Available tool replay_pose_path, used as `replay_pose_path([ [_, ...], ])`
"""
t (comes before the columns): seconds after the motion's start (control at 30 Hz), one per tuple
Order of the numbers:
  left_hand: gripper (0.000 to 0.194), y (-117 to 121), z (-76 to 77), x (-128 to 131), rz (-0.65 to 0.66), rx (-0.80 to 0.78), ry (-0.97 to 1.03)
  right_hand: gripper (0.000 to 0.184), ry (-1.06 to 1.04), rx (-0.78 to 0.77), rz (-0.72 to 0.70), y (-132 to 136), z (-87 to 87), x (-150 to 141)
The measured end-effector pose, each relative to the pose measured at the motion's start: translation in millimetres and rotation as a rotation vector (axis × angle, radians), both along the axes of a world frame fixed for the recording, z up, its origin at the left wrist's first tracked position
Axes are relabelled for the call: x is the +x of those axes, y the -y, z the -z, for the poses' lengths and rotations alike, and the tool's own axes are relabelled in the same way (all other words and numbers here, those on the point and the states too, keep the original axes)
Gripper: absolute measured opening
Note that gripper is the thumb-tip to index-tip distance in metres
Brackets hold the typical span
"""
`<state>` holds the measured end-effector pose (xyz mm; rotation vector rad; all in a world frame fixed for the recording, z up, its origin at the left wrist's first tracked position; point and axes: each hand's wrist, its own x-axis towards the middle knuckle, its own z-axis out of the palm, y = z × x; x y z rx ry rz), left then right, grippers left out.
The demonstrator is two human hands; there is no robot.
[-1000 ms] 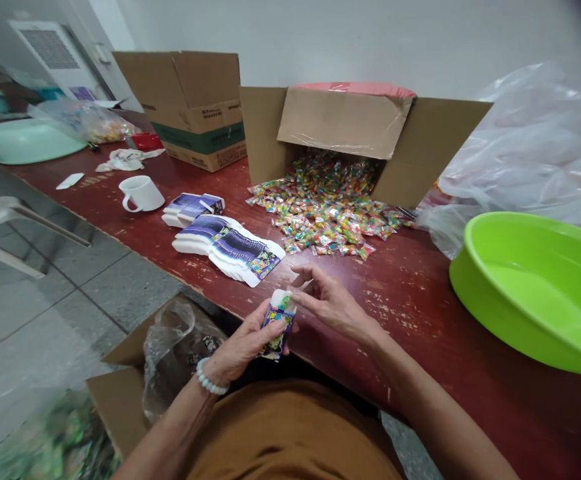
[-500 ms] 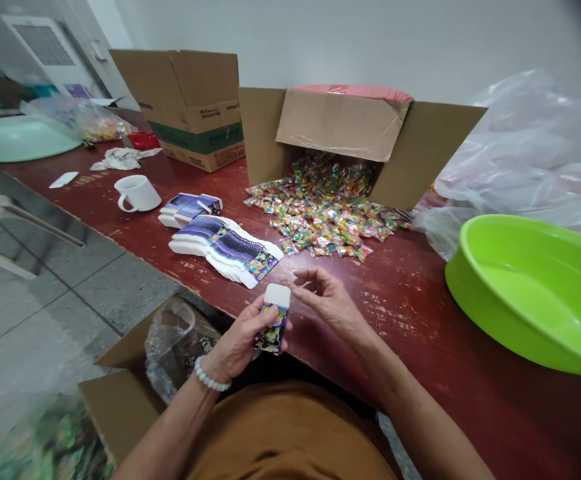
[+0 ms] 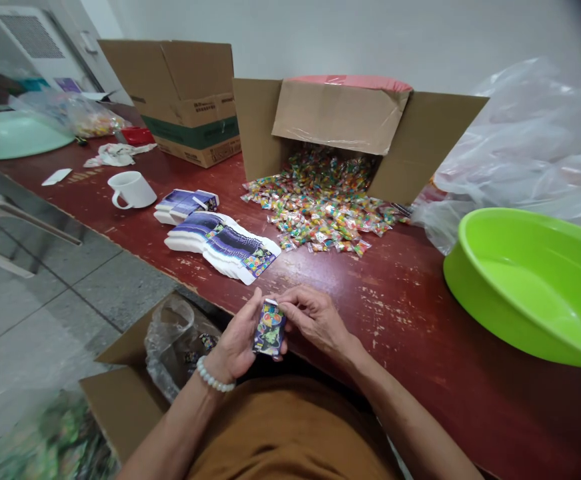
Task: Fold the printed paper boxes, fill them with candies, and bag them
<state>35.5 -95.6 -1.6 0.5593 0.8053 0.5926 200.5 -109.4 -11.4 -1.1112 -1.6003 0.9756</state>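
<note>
A small purple printed candy box (image 3: 271, 328) rests upright in my left hand (image 3: 243, 337), its fingers wrapped round the back and sides. My right hand (image 3: 315, 320) pinches the box's white top flap, which is now bent over. Beyond my hands lies a fanned stack of flat purple and white cartons (image 3: 215, 243). Behind it to the right, small wrapped candies (image 3: 325, 217) spill out of a cardboard box (image 3: 340, 113) tipped on its side. The inside of the box in my hand is hidden.
A white mug (image 3: 133, 190) and a closed cardboard box (image 3: 190, 113) stand to the left on the red table (image 3: 380, 307). On the right sit a green basin (image 3: 470, 293) and clear plastic bags (image 3: 530, 147). An opened carton with a plastic bag (image 3: 170, 347) is below the table edge.
The green candy at the box's mouth has gone from sight. My right hand has come in to the box top, and the raised white flap is folded down.
</note>
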Motion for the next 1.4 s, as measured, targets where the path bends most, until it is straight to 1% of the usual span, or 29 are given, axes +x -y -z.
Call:
replay_pose_path([
  [0.07,0.057,-1.2,-2.1,-1.3,-0.004,0.014,0.018,0.018,-0.079,-0.090,-0.036,-1.3,1.3,0.5],
  [0.13,0.059,-0.5,-1.1,-1.0,-0.041,0.060,-0.008,0.019,-0.207,-0.225,-0.075,-5.0,0.7,-1.2],
  [0.2,0.061,1.3,1.6,0.1,-0.081,0.120,-0.068,0.025,-0.310,-0.342,-0.128,-10.2,-1.7,-3.2],
  [0.27,0.062,3.2,3.7,0.7,-0.104,0.195,-0.135,0.030,-0.367,-0.390,-0.177,-15.4,-4.2,-3.7],
  [0.33,0.064,4.2,4.0,0.2,-0.096,0.247,-0.182,0.032,-0.403,-0.433,-0.227,-18.9,-5.6,-2.3],
  [0.43,0.069,3.6,1.8,-2.1,-0.041,0.273,-0.218,0.034,-0.452,-0.542,-0.278,-20.0,-4.4,0.4],
  [0.5,0.070,2.1,-0.1,-3.6,-0.015,0.288,-0.238,0.033,-0.439,-0.558,-0.267,-18.8,-2.6,0.5],
  [0.63,0.066,-1.1,-2.9,-4.6,0.004,0.273,-0.261,0.025,-0.400,-0.493,-0.197,-18.6,-1.9,-0.8],
  [0.77,0.064,-2.4,-2.1,-5.7,0.025,0.262,-0.271,0.019,-0.285,-0.550,-0.194,-24.6,-5.9,1.5],
  [0.8,0.063,-2.7,-1.0,-6.5,0.016,0.251,-0.269,0.017,-0.249,-0.520,-0.207,-25.0,-7.1,1.4],
  [0.83,0.060,-3.0,0.4,-7.5,-0.006,0.232,-0.255,0.016,-0.209,-0.454,-0.218,-24.1,-8.1,0.6],
  [0.9,0.051,-4.3,4.0,-9.5,-0.069,0.161,-0.181,0.016,-0.104,-0.253,-0.209,-17.8,-8.6,-3.6],
  [0.97,0.039,-6.4,8.4,-10.8,-0.136,0.048,-0.063,0.014,0.034,-0.064,-0.159,-6.4,-5.7,-10.6],
  [1.0,0.034,-7.4,10.6,-10.9,-0.174,-0.012,-0.007,0.019,0.111,0.002,-0.133,0.2,-3.0,-14.5],
  [1.03,0.029,-8.3,12.6,-10.6,-0.209,-0.067,0.036,0.033,0.192,0.053,-0.112,6.5,0.3,-18.3],
  [1.1,0.024,-9.2,15.3,-9.2,-0.269,-0.122,0.084,0.068,0.371,0.135,-0.092,15.8,6.7,-25.0],
  [1.13,0.023,-9.1,15.6,-8.5,-0.297,-0.113,0.094,0.080,0.464,0.173,-0.079,17.7,9.0,-28.0],
  [1.17,0.024,-8.8,15.2,-8.1,-0.325,-0.077,0.098,0.086,0.547,0.213,-0.060,17.4,10.2,-31.1],
  [1.2,0.026,-8.4,13.9,-8.4,-0.353,-0.021,0.097,0.086,0.615,0.252,-0.041,15.1,10.3,-34.5],
  [1.27,0.029,-7.8,9.1,-12.1,-0.412,0.093,0.079,0.080,0.696,0.326,-0.030,5.5,7.6,-43.3],
  [1.33,0.033,-8.0,2.9,-22.3,-0.417,0.163,0.037,0.077,0.685,0.375,-0.071,-6.9,3.3,-54.4],
  [1.4,0.040,-8.7,-1.2,-41.0,-0.390,0.233,-0.044,0.080,0.594,0.385,-0.161,-17.8,0.8,-65.1],
])
